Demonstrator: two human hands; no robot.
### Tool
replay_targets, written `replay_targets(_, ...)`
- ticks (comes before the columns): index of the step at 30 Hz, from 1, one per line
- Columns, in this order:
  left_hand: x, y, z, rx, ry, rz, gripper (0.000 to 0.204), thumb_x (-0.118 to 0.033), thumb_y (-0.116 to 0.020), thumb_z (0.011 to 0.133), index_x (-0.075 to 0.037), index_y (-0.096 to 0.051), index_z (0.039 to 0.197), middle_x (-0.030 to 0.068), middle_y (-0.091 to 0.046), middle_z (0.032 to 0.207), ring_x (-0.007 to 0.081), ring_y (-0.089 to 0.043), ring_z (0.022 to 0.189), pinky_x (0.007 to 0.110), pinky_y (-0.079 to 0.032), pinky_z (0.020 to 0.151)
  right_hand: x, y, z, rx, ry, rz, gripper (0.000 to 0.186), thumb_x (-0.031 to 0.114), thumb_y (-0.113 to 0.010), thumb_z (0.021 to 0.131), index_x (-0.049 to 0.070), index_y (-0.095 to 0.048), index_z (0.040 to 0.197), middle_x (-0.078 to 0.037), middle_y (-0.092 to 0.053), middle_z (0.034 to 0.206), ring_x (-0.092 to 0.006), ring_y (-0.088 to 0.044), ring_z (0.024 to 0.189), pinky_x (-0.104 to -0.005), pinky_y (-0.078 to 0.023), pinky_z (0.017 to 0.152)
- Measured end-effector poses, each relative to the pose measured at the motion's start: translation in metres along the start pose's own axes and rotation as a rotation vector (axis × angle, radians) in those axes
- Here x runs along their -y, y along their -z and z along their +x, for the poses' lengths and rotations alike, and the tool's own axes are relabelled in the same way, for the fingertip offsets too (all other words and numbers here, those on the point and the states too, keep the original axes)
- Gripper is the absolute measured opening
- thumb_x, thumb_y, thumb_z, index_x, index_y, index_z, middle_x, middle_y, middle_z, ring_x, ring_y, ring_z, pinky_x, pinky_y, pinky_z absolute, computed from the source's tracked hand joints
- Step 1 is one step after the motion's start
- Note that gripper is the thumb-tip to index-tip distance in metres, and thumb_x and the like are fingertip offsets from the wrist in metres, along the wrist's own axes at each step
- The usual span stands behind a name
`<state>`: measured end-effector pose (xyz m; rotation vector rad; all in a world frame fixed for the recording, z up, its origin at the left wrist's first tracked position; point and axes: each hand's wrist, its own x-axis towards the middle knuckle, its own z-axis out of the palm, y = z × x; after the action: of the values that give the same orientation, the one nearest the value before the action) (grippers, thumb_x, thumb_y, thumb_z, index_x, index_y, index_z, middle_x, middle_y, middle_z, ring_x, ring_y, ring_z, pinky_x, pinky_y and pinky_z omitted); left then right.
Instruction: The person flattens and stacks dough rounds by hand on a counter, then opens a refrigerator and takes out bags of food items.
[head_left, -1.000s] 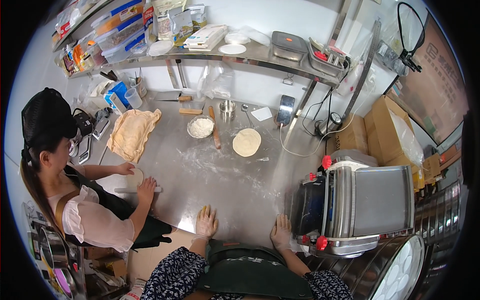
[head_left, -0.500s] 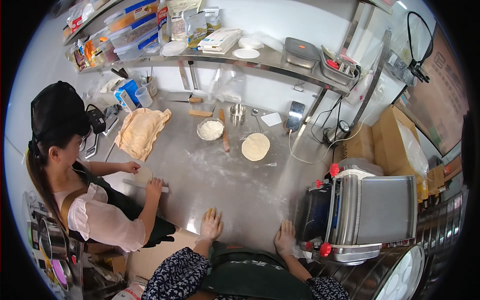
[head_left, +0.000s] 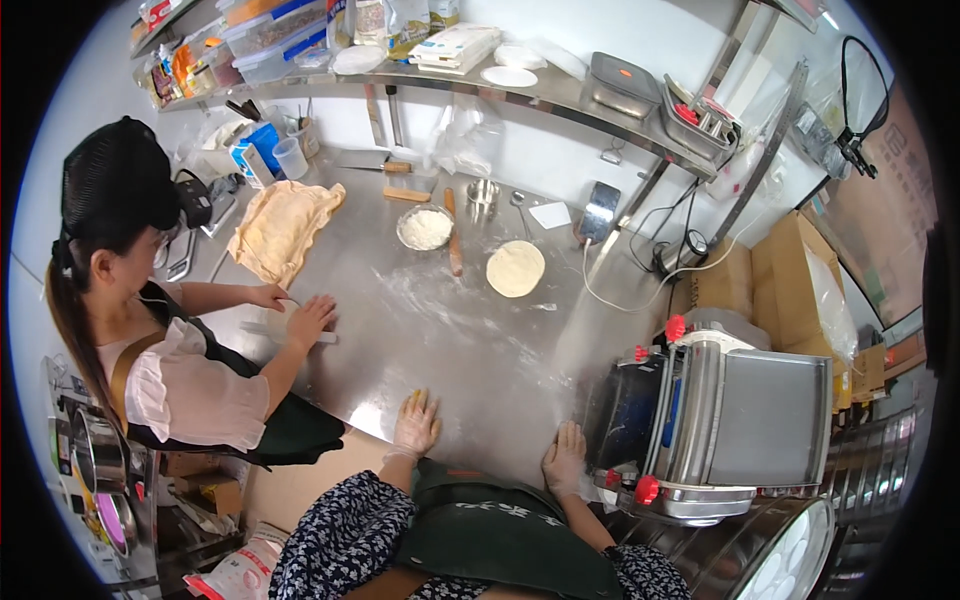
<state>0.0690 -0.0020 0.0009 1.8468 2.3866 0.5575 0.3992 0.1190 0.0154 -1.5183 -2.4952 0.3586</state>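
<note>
My left hand (head_left: 415, 424) lies on the near edge of the steel table (head_left: 440, 345), fingers stretched out, holding nothing. Flat at the same edge, near the dough sheeter, my right hand (head_left: 566, 460) is empty too, its fingers extended. Both seem to wear thin clear gloves. Beyond them a round flat piece of dough (head_left: 515, 269) lies on the floured steel. Left of it are a rolling pin (head_left: 454, 232) and a bowl of flour (head_left: 426, 228). A large folded sheet of dough (head_left: 286, 232) rests at the far left.
A co-worker (head_left: 180, 330) stands at the left, hands over a pale round piece. The dough sheeter (head_left: 690, 425) with red knobs occupies the right. Behind stand a metal cup (head_left: 483, 197), a cleaver (head_left: 385, 167) and a white cable (head_left: 640, 318). A loaded shelf (head_left: 440, 82) runs above.
The view has shifted slightly, so the table things sit higher. The co-worker's hand has moved over the pale piece. My hands stay resting on the table edge.
</note>
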Motion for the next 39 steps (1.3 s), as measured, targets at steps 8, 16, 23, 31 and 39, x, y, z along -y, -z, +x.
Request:
replay_targets(8, 0.004, 0.005, 0.001, 0.050, 0.019, 0.037, 0.052, -0.029, -0.057, 0.089, -0.008, -0.051, 0.136, 0.0212, -0.042, 0.145, 0.0372, -0.037, 0.137, 0.050, -0.027, 0.116, 0.012, 0.008, 0.005, 0.035, -0.028, 0.062, 0.055, 0.021, -0.045, 0.092, -0.002, -0.042, 0.142, -0.021, -0.040, 0.149, -0.0384, -0.034, 0.140, -0.0506, -0.023, 0.117)
replay_targets(16, 0.001, 0.009, 0.002, 0.027, 0.014, 0.022, 0.052, -0.029, -0.059, 0.087, -0.009, -0.052, 0.135, 0.0214, -0.043, 0.144, 0.0373, -0.039, 0.135, 0.050, -0.029, 0.114, 0.003, 0.000, 0.000, 0.015, 0.004, 0.017, 0.056, 0.018, -0.047, 0.091, -0.003, -0.041, 0.142, -0.023, -0.041, 0.148, -0.0378, -0.033, 0.141, -0.0493, -0.022, 0.118)
replay_targets(23, 0.003, 0.008, 0.003, 0.031, 0.011, 0.027, 0.051, -0.028, -0.059, 0.087, -0.008, -0.053, 0.134, 0.0215, -0.043, 0.144, 0.0376, -0.039, 0.135, 0.050, -0.030, 0.114, 0.004, -0.002, 0.000, 0.029, -0.005, 0.018, 0.057, 0.018, -0.046, 0.091, -0.002, -0.039, 0.144, -0.022, -0.039, 0.150, -0.0375, -0.032, 0.142, -0.0490, -0.021, 0.118)
replay_targets(31, 0.001, 0.009, 0.005, 0.016, 0.007, 0.002, 0.053, -0.028, -0.058, 0.088, -0.008, -0.051, 0.136, 0.0216, -0.042, 0.145, 0.0381, -0.039, 0.136, 0.051, -0.029, 0.114, 0.005, 0.001, 0.003, 0.008, -0.005, 0.016, 0.057, 0.019, -0.046, 0.091, -0.002, -0.041, 0.143, -0.022, -0.040, 0.149, -0.0378, -0.034, 0.140, -0.0495, -0.022, 0.117)
replay_targets(39, 0.003, 0.009, 0.005, 0.046, 0.021, -0.001, 0.054, -0.029, -0.058, 0.088, -0.009, -0.050, 0.138, 0.0220, -0.042, 0.145, 0.0385, -0.038, 0.136, 0.051, -0.028, 0.115, 0.007, 0.003, 0.000, 0.032, -0.021, 0.030, 0.057, 0.019, -0.047, 0.091, -0.002, -0.039, 0.144, -0.022, -0.039, 0.149, -0.0383, -0.032, 0.141, -0.0483, -0.022, 0.118)
